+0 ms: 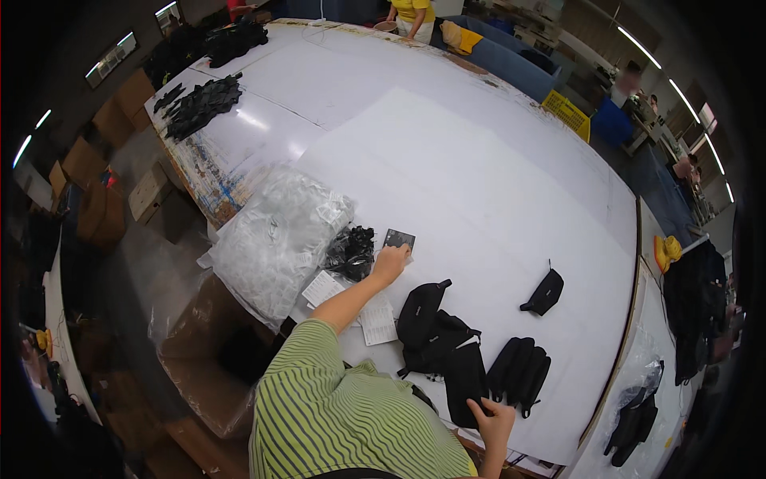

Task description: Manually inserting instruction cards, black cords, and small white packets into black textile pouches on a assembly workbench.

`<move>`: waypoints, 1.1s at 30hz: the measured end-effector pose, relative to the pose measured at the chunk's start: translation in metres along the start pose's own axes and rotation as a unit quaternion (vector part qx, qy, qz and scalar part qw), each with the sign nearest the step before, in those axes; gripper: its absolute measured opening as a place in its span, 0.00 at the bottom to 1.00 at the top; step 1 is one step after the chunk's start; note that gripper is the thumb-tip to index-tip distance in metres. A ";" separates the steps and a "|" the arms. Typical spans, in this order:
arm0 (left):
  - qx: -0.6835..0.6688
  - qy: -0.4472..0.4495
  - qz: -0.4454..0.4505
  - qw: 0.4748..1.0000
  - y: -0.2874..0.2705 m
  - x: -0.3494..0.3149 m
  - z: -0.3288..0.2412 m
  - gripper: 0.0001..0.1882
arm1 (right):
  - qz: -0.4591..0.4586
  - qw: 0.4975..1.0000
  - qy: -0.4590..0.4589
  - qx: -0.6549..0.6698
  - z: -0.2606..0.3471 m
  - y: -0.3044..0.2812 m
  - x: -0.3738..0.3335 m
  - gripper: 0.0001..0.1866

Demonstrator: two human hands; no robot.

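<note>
My left hand (389,265) reaches across the white table with its fingers closed at the near edge of a small black card (400,239). Beside it lie a heap of small black pieces (351,251) and some printed white sheets (378,321). Lower right, my right hand (495,421) pinches the edge of a flat black fabric pouch (465,382). More black pouches (423,313) overlap that one on its far side. To its right sits a group of several black pouches (519,369). A single black zip pouch (544,293) lies apart, farther right.
A large pile of clear plastic bags (279,231) covers the table's left edge, above an open cardboard box (206,351). Black fabric pieces (203,104) lie at the far left. Another person (413,16) in yellow stands at the far edge, near blue bins (511,52).
</note>
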State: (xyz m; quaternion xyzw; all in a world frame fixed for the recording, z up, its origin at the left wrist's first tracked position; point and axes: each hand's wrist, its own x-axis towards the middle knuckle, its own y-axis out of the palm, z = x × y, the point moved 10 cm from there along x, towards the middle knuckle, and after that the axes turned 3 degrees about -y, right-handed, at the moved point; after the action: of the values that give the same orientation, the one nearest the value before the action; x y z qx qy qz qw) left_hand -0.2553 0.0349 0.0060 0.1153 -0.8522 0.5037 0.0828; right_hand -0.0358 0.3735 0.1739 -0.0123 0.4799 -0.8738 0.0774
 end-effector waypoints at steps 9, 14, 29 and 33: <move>-0.230 0.333 -0.061 0.912 -0.200 -0.053 -0.249 0.03 | -0.095 0.944 -0.282 -0.142 0.107 -0.029 0.066 0.08; -0.123 0.324 0.022 0.938 -0.200 -0.074 -0.248 0.06 | -0.139 0.931 -0.311 -0.129 0.123 -0.034 0.062 0.08; -0.787 -0.312 0.026 0.532 -0.122 -0.144 -0.153 0.17 | -0.181 0.939 -0.210 0.202 0.104 -0.014 0.048 0.09; -0.795 -0.299 0.020 0.528 -0.128 -0.146 -0.160 0.17 | -0.102 0.892 -0.033 0.438 0.052 0.030 0.056 0.16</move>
State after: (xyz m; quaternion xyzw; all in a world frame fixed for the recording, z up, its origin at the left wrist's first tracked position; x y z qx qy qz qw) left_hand -0.0752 0.1325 0.1526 0.1284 -0.8774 -0.4437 -0.1292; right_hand -0.0828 0.3055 0.1739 -0.0550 0.0414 -0.9976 0.0014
